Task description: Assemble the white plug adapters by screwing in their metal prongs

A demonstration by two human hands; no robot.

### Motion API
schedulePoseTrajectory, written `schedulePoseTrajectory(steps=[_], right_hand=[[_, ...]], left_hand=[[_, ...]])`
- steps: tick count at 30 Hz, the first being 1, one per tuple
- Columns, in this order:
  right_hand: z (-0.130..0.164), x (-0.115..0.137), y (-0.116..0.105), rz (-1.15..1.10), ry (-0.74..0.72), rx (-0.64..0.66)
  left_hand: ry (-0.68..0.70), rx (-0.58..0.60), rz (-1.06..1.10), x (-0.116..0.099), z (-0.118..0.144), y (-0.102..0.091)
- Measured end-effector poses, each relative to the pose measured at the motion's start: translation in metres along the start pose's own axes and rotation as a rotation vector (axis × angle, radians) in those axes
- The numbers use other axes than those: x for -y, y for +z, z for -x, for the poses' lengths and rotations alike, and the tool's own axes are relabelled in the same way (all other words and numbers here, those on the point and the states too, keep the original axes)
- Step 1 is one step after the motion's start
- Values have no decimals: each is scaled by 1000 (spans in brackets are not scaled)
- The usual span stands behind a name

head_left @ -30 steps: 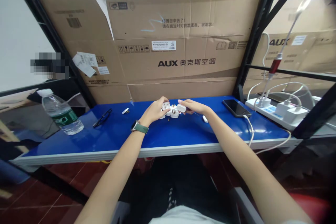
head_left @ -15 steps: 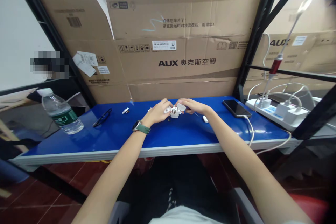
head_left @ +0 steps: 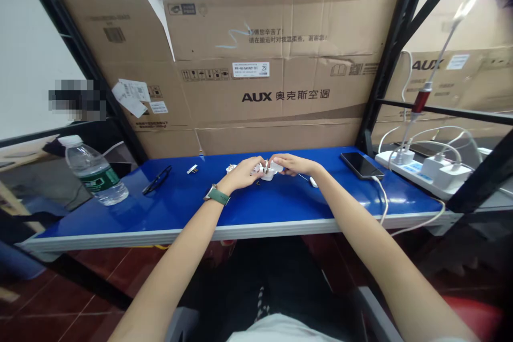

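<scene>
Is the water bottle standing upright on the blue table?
No, the water bottle lies tilted on its side at the left end of the blue table.

Both hands meet over the middle of the blue table point(head_left: 280, 208): the left hand point(head_left: 242, 172) and right hand point(head_left: 292, 163) pinch a small white plug point(head_left: 267, 171) between them. Left of the plug lie black glasses point(head_left: 157, 179) and a water bottle point(head_left: 94, 171). To its right sit a phone point(head_left: 360, 164) and a white power strip point(head_left: 420, 173).
</scene>
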State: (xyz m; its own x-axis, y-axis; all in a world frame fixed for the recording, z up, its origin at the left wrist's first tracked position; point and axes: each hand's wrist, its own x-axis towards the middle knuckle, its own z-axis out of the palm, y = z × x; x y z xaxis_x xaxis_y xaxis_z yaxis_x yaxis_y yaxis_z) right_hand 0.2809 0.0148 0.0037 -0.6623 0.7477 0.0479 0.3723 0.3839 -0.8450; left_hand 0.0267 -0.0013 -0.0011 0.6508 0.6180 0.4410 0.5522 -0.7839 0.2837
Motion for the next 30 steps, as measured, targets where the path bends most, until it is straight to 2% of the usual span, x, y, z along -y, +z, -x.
schedulePoseTrajectory(steps=[3,6,9,11,14,16,21,30], right_hand=[[0,0,1,3,47,-34],[-1,0,2,-29,62,-76],[-3,-1,2,-27,-3,-114],[-5,-2,1,33,-108,-145],[-10,-6,-1,119,-288,-173],[-13,-9,-2,142,-328,-174],[-16,-11,0,194,-247,-248],[-15,-5,8,250,-165,-332]], left_hand=[[-38,-10,46,5,-1,7],[-211,2,238,14,-3,16],[-301,-12,415,20,-6,23],[-311,-1,484,21,-8,25],[-303,29,507,20,-8,23],[-277,30,477,18,-7,19],[-191,-6,360,17,-6,14],[-74,-57,209,29,-4,25]])
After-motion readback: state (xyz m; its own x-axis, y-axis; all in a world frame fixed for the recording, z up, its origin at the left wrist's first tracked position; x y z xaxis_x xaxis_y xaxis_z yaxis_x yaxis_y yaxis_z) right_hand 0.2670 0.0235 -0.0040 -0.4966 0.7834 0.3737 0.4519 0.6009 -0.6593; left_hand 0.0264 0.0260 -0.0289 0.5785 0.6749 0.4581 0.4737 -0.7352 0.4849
